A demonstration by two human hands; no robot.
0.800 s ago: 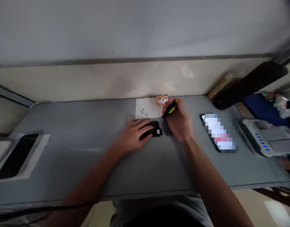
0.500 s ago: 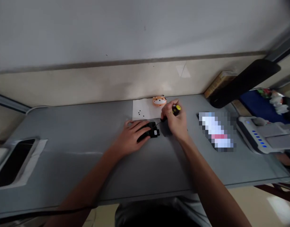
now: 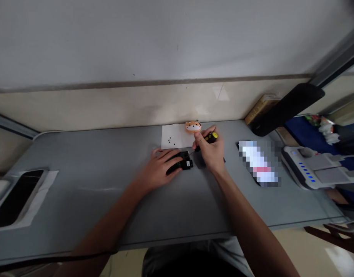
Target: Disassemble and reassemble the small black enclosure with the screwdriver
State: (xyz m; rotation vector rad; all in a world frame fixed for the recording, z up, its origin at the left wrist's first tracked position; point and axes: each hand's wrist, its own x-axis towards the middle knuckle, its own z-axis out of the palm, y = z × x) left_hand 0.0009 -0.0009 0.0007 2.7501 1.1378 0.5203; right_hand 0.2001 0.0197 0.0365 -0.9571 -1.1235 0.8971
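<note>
My left hand (image 3: 159, 169) lies over a small black electronic device (image 3: 188, 164) with a white label, gripping it against the table with the fingers along its top and the thumb at its near side. My right hand (image 3: 213, 156) is closed around a screwdriver (image 3: 210, 137) with a black and yellow handle. Its thin shaft slants down to the left, its tip at the device near my left fingertips. Exactly what the tip touches is too small to tell. Under my right hand is a dark flat piece (image 3: 200, 161), mostly covered.
Behind the device lies a white paper (image 3: 178, 132) with several tiny dark bits and an orange animal-faced case (image 3: 193, 126). To the right are a lit phone (image 3: 259, 163), a power strip (image 3: 306, 169), a black cylinder (image 3: 286, 109) and a book (image 3: 261, 107). A dark phone (image 3: 18, 198) lies left.
The view has shifted slightly. My right hand has tilted the screwdriver handle lower, with the thumb now along it. My left hand keeps its hold on the device.
</note>
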